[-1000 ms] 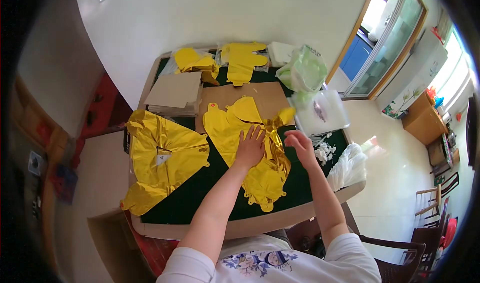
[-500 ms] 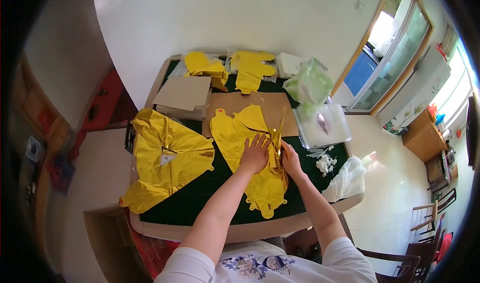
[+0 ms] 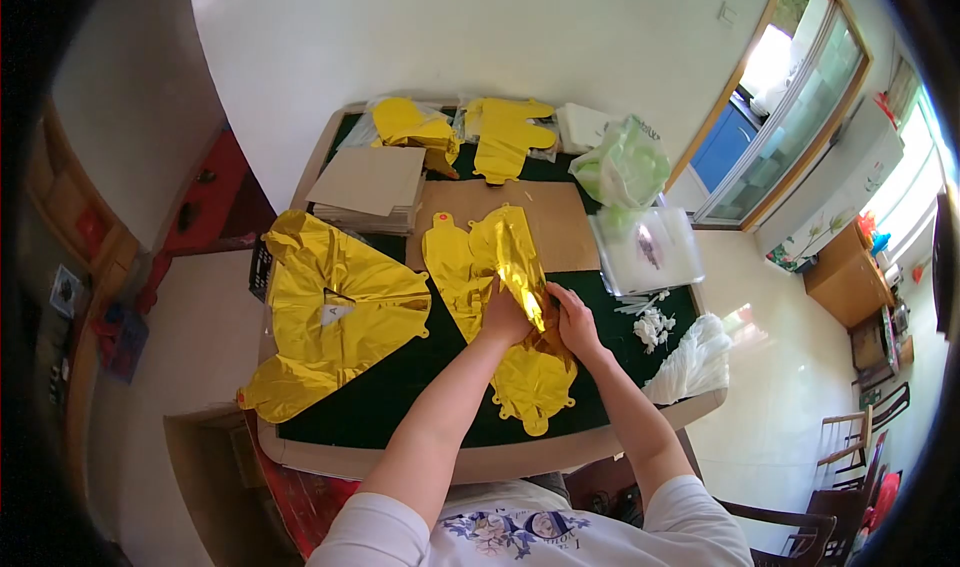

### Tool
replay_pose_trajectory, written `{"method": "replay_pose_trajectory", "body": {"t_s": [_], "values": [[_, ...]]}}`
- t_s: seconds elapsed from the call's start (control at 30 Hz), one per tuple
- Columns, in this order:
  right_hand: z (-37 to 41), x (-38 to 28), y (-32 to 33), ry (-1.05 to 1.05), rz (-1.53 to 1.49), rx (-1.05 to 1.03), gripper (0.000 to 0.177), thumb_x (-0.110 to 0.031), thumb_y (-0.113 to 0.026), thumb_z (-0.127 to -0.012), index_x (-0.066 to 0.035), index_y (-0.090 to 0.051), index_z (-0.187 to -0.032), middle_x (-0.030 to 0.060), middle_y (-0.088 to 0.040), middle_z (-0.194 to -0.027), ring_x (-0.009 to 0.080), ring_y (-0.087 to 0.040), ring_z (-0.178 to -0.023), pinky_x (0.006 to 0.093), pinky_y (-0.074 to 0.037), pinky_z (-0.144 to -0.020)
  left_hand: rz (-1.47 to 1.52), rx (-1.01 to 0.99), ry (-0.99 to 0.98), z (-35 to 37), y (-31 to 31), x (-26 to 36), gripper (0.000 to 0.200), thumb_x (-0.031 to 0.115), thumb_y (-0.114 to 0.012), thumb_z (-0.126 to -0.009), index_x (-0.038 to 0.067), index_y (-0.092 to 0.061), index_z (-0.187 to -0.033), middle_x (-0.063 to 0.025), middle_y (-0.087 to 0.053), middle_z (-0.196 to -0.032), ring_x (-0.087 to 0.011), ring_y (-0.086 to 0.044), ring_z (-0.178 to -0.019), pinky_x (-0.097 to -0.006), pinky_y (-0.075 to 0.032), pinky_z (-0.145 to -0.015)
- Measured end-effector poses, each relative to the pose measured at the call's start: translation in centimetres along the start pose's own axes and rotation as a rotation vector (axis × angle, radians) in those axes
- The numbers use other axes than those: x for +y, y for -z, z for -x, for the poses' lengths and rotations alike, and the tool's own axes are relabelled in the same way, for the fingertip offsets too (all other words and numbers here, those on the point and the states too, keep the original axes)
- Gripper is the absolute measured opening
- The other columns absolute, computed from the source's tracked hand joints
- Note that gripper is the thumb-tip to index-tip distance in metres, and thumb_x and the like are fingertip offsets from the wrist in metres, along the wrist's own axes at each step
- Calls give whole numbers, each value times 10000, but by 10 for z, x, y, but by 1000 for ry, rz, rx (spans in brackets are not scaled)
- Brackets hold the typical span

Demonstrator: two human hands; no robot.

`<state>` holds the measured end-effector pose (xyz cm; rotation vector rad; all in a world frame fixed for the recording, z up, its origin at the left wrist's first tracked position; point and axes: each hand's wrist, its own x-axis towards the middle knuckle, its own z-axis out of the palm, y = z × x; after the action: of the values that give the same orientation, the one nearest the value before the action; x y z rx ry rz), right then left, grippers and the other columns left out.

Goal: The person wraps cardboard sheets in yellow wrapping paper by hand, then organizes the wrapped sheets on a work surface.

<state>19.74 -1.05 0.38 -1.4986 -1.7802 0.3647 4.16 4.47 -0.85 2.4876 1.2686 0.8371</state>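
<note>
A flat gold foil sheet with rounded lobes (image 3: 532,387) lies at the middle of the dark green table top, its right side folded up and over. My left hand (image 3: 505,317) is at the centre of this foil, its fingers hidden under the raised fold. At the fold's right edge, my right hand (image 3: 575,322) has its fingers closed on the foil. A larger gold foil piece (image 3: 370,342) with a white tag marked A (image 3: 337,314) lies to the left.
Behind the hands are brown cardboard (image 3: 570,217), a stack of grey boards (image 3: 368,182) and more gold foil (image 3: 510,137). To the right are a green-white plastic bag (image 3: 622,167), clear plastic sleeves (image 3: 650,252), white scraps (image 3: 653,330) and a white bag (image 3: 695,360).
The foil's right side has been lifted and folded leftward over my left hand, whose fingers lay in view on top before. My right hand has moved slightly.
</note>
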Motion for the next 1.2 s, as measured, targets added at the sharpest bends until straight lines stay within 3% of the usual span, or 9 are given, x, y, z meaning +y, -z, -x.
{"method": "replay_pose_trajectory", "body": {"t_s": [0.13, 0.57, 0.77, 0.87, 1.0, 1.03, 1.1, 1.17, 1.2], "values": [[-2, 4, -1, 26, -25, 3, 372, 15, -404, -901, -35, -550, -1240, 180, -587, -1224, 339, -531, -1178, 423, -389, -1037, 122, -261, 229, 1, -4, -2, 636, 497, -454, -903, 159, -346, -1431, -94, -340, -1490, -278, -323, -1368, -398, -244, -1131], [-9, 12, -5, 115, 219, -55, 391, -40, -452, -894, -47, -547, -1273, 132, -563, -1293, 291, -462, -1277, 455, -319, -1088, -44, -127, 79, 1, -22, -12, 616, 487, -443, -900, 149, -375, -1409, -130, -351, -1475, -302, -314, -1368, -429, -227, -1133], [-9, 8, -7, 121, 315, -74, 389, -110, -476, -903, -47, -540, -1282, 112, -521, -1347, 267, -429, -1303, 447, -296, -1099, -247, -291, 77, -2, 1, 1, 632, 458, -447, -914, 149, -316, -1449, -125, -286, -1514, -298, -265, -1395, -418, -201, -1146], [-7, 5, -6, 111, 343, -93, 390, -115, -477, -900, -43, -540, -1278, 110, -511, -1357, 263, -421, -1308, 444, -288, -1103, 56, -271, 173, -2, -10, -7, 607, 419, -419, -938, 150, -284, -1465, -119, -258, -1528, -302, -251, -1402, -413, -184, -1154], [-3, 6, -8, 109, 348, -84, 387, -118, -476, -897, -42, -544, -1270, 110, -515, -1351, 265, -422, -1306, 445, -291, -1101, 0, -84, 94, 2, -18, -11, 539, 344, -403, -963, 107, -320, -1440, -128, -303, -1503, -297, -283, -1384, -406, -219, -1138], [-3, 7, -8, 121, 351, -82, 386, -119, -476, -897, -42, -545, -1268, 110, -515, -1350, 264, -423, -1306, 446, -293, -1099, 125, -232, 219, -5, -7, -13, 519, 316, -426, -956, 100, -345, -1421, -130, -313, -1495, -315, -307, -1365, -414, -215, -1137], [-6, 8, -7, 142, 356, -76, 383, -121, -475, -897, -43, -547, -1265, 111, -517, -1348, 263, -425, -1304, 447, -297, -1096, 70, 3, 161, -20, -1, -36, 493, 244, -474, -939, 87, -372, -1395, -154, -369, -1449, -329, -346, -1332, -418, -252, -1118], [-6, 6, -7, 123, 343, -65, 374, -127, -479, -898, -41, -554, -1253, 117, -522, -1340, 265, -434, -1296, 447, -302, -1093, 609, 260, 392, -29, 75, -9, 438, 114, -487, -918, 57, -412, -1346, -182, -450, -1357, -351, -397, -1279, -416, -311, -1077], [-6, 7, -7, 120, 342, -62, 371, -130, -480, -898, -41, -557, -1250, 118, -523, -1338, 265, -436, -1294, 447, -302, -1092, 478, 425, 388, -31, 78, -16, 412, 78, -482, -911, 44, -430, -1318, -189, -474, -1317, -354, -422, -1250, -411, -338, -1049]]}}
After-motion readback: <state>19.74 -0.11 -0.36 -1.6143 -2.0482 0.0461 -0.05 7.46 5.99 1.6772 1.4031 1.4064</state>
